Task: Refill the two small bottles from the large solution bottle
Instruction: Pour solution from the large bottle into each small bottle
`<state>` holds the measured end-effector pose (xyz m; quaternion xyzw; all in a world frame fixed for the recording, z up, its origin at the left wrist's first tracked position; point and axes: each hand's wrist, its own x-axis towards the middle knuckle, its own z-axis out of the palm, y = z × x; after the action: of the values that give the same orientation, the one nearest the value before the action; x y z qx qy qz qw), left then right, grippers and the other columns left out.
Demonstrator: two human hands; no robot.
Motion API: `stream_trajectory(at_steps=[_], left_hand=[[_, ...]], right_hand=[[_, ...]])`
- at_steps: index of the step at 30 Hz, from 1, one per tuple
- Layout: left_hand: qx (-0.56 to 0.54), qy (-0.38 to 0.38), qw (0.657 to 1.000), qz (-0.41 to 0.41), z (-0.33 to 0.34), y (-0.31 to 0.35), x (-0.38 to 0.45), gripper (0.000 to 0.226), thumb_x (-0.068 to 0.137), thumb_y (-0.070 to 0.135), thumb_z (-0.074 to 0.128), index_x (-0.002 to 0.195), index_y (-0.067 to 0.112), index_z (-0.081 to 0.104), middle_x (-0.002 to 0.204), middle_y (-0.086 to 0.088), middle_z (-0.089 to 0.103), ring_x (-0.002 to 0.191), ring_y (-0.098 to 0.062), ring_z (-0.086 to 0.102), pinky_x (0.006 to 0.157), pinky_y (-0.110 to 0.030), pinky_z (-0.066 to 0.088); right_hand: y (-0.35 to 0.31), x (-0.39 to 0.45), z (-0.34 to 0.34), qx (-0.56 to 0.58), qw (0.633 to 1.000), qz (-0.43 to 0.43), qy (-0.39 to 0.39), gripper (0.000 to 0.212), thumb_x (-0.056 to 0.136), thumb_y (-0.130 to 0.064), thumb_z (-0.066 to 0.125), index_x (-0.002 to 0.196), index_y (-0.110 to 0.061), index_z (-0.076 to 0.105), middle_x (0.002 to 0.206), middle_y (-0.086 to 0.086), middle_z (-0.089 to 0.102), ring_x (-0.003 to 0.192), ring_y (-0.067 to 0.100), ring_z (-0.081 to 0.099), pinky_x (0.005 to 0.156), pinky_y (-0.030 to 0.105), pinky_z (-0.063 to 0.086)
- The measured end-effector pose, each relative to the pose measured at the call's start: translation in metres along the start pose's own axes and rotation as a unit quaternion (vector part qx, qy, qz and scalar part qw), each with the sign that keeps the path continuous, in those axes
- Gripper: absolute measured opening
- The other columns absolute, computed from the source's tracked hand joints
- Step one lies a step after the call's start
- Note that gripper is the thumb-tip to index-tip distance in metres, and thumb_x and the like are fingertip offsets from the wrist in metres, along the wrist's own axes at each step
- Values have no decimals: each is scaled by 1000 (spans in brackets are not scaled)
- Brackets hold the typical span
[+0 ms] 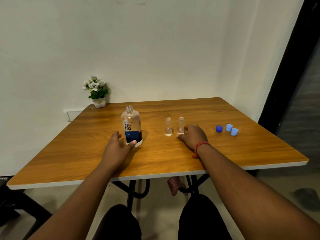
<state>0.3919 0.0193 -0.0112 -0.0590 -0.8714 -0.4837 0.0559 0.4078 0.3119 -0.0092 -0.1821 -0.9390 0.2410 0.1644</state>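
Note:
The large solution bottle point(132, 126) stands upright and uncapped left of the table's middle, with liquid only near its bottom. My left hand point(119, 146) lies open beside its base, thumb touching the front and fingers apart on its left. Two small clear bottles stand uncapped to the right, each with a little liquid. The left small bottle point(168, 126) stands free. My right hand point(192, 135) wraps thumb and fingers around the lower part of the right small bottle point(180, 124), which rests on the table.
A dark blue cap point(219, 128) and two light blue caps point(229, 127) point(234, 131) lie to the right on the wooden table point(225, 153). A small potted flower point(97, 92) stands at the far left corner against the wall.

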Motion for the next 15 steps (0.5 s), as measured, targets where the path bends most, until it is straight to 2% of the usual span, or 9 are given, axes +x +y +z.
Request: stream_trajectory(at_steps=[2,4,6,8,11,15], left_hand=[[-34,26,999,-16,-7,1,-13,66,93,39,67,147,14,39,147,-7,49,137,-26,45,102,-41,43],[-67,58,996,-21,-14,2,-29,41,95,38,64,128,16,52,124,-3,58,123,-25,53,89,-34,44],[-83,57,995,-12,-17,6,-44,22,97,34,62,110,19,57,107,3,59,109,-23,57,76,-31,43],[-69,10,997,11,-15,11,-56,13,97,32,63,103,21,60,103,3,61,101,-20,59,74,-34,47],[-12,-83,995,61,2,24,-66,12,96,30,64,106,25,61,107,7,63,102,-12,59,84,-35,52],[38,-145,982,114,43,45,-55,40,94,32,67,131,21,54,124,8,59,117,-8,54,95,-24,42]], right_hand=[[4,-4,-5,22,1000,-7,-6,54,79,-43,77,123,-16,61,121,5,58,104,21,58,87,33,50],[9,-10,-12,53,998,-14,-7,58,79,-41,78,127,-17,57,124,3,55,105,18,57,90,33,50],[16,-17,-22,75,997,-27,-5,50,80,-37,77,122,-18,57,118,0,54,96,12,56,83,27,48],[26,-25,-31,92,995,-40,2,34,82,-32,75,109,-18,59,107,-3,54,83,6,52,74,23,43],[51,-34,-48,90,994,-45,48,18,85,-26,70,94,-18,57,99,-2,54,75,8,50,70,27,43],[97,-31,-75,9,984,11,176,20,84,-28,70,93,-19,55,106,3,55,90,21,54,74,30,44]])
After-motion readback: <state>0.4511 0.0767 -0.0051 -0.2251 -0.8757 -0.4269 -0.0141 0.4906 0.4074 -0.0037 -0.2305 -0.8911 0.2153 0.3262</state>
